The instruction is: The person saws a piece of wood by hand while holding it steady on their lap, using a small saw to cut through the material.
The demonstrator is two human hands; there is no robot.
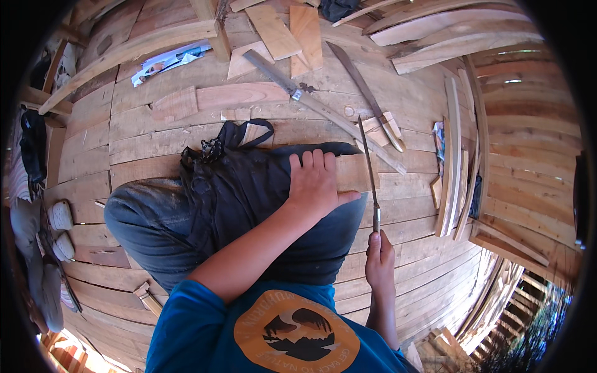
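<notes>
Left hand point(314, 186) palm-down, right hand point(380, 260) clenched

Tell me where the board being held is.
In the head view, the board lies just right of centre over the right leg, held by the left hand, with the thin blade in the right hand at its right end.

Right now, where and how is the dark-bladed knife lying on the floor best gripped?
Probably take the knife around its brown handle, coming from above on the person's right: the handle is the end nearer the person, and the long blade points forward, away from them.
</notes>
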